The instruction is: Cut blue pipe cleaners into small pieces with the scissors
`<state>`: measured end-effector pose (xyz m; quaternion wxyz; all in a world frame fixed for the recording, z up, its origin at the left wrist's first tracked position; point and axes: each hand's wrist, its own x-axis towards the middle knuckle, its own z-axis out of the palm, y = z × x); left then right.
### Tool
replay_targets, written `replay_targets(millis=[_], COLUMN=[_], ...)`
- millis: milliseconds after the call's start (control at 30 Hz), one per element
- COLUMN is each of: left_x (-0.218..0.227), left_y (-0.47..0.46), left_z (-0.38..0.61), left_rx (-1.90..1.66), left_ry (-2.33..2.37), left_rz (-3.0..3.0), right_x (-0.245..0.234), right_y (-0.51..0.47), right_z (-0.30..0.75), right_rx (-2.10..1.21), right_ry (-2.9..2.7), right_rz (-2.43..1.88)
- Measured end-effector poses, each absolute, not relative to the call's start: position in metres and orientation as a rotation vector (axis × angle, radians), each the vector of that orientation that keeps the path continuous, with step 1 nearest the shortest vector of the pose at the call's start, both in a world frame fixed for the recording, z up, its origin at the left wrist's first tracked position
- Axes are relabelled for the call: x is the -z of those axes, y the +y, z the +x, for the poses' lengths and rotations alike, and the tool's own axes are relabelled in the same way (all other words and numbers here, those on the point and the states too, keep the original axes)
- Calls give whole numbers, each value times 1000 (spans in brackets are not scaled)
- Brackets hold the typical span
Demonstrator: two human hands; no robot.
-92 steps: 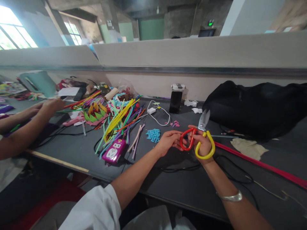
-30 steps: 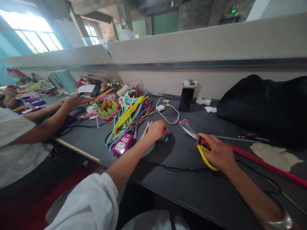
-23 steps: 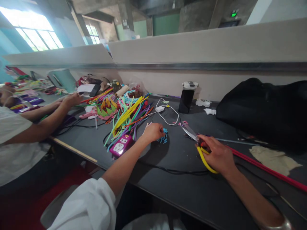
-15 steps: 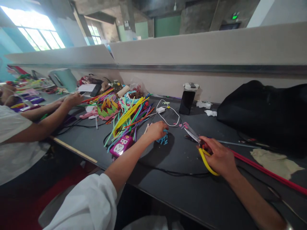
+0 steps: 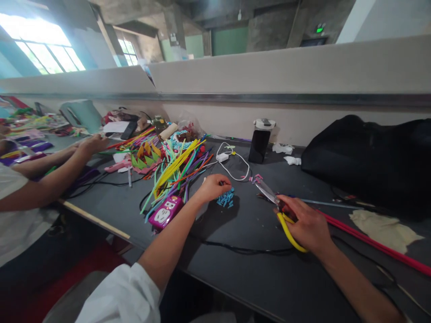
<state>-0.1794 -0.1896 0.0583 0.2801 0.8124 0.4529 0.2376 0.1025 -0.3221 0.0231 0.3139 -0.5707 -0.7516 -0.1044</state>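
My left hand (image 5: 214, 187) hovers over a small pile of short blue pieces (image 5: 226, 197), just behind and to the left of it. Its fingers are pinched together, and whatever is between them is too small to make out. In my right hand (image 5: 310, 224) is a pair of scissors (image 5: 268, 191) with yellow handles, the blades pointing away to the left. Near the blade tips lie a few small pink pieces (image 5: 257, 178). A heap of coloured pipe cleaners (image 5: 178, 168) spreads out left of my left hand.
A purple power socket (image 5: 165, 213) lies by the table's front edge. Behind are a white cable (image 5: 232, 168) and a dark bottle (image 5: 260, 141). At right are a black bag (image 5: 363, 166), red rods (image 5: 377, 242) and beige cloth (image 5: 384, 229). A co-worker's arms (image 5: 63, 166) reach in from the left.
My left hand has lifted slightly and drawn left off the blue pieces, so more of the pile shows. The scissors stay in my right hand, nearly still. The view has shifted slightly.
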Motion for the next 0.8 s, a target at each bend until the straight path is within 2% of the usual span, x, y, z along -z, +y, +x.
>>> replay_targets(millis=[233, 400, 567, 800], left_x=[-55, -57, -55, -51], left_y=[-188, -189, -184, -182], left_z=[-180, -178, -177, -177], left_rx=[-648, -617, -782, -655], left_ry=[1171, 1134, 1326, 1372], left_rz=[1918, 2058, 2228, 2183], right_x=[-23, -24, -25, -26], right_y=[-321, -321, -321, -321], right_z=[103, 103, 102, 102], right_rx=[263, 276, 270, 268], right_ry=[-1977, -1974, -1966, -1952], right_rz=[-1500, -1501, -1516, -1514])
